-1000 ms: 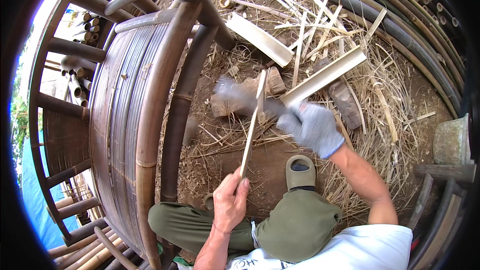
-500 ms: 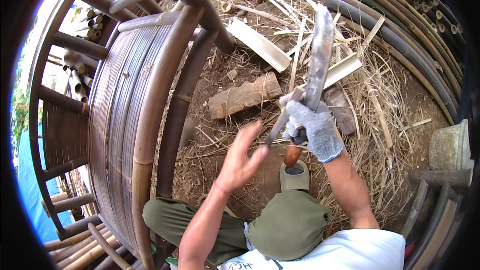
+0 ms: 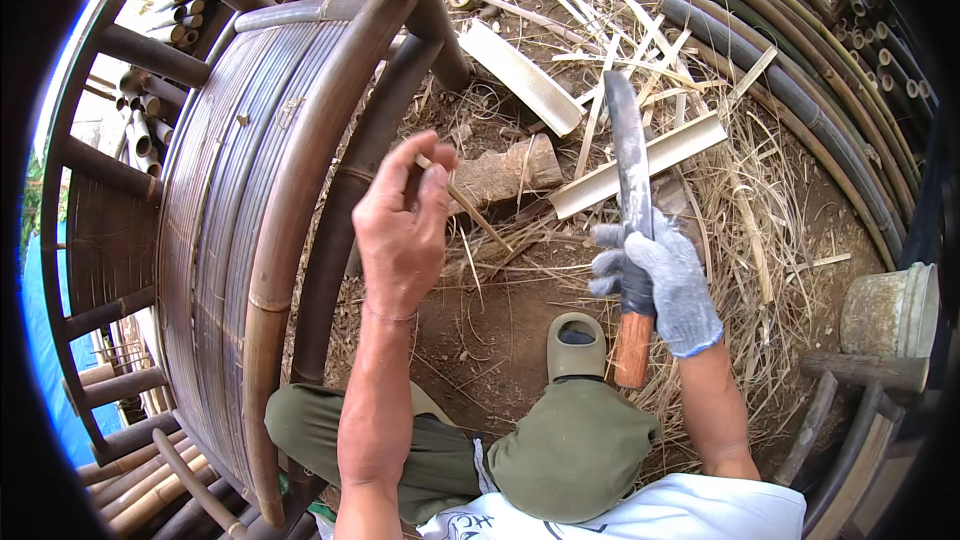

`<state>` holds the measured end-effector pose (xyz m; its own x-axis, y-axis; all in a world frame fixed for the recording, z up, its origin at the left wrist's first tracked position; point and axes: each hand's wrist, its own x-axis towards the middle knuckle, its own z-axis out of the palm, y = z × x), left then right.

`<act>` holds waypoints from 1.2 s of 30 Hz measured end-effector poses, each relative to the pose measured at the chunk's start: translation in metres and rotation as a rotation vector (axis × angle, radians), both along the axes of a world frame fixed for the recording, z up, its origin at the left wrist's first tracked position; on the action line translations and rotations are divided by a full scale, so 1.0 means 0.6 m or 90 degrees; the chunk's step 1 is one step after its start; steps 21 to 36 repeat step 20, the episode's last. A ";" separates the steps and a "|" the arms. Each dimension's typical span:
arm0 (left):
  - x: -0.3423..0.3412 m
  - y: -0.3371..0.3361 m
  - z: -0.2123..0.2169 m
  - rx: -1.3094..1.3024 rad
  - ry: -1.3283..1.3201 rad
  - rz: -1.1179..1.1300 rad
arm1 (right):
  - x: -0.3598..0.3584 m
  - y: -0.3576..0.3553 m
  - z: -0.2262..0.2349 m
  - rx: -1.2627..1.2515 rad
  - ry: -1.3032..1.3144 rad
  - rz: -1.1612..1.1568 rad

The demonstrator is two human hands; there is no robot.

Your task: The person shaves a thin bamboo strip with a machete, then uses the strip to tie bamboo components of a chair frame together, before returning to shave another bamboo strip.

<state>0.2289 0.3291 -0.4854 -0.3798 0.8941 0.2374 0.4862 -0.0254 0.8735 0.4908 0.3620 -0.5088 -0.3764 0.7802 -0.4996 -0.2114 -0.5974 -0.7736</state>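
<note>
In my right hand [image 3: 668,275], which wears a grey knit glove, is a machete [image 3: 628,150] with a dark, stained blade pointing away from me. Below my fist its orange-brown wooden handle end sticks out. My bare left hand [image 3: 402,215] is raised beside the bamboo bench, pinching a thin bamboo strip [image 3: 478,218] that slants down to the right. Beyond my hands lie a rough wood block [image 3: 510,178] and a split bamboo piece [image 3: 580,198], the latter partly behind the blade.
The bamboo bench [image 3: 225,200] stands close on my left. Bamboo shavings [image 3: 760,240] litter the dirt floor. Long bamboo poles [image 3: 800,90] lie at the far right, with a worn bucket [image 3: 890,310] nearer. Another split bamboo piece [image 3: 520,80] lies farther ahead.
My left hand has gone from open to pinching the bamboo strip, and has moved left and away from the machete. The machete has dropped lower and turned more upright in the picture.
</note>
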 end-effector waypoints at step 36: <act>0.020 0.046 -0.046 0.187 0.119 -0.116 | -0.022 -0.031 0.055 0.208 -0.231 0.192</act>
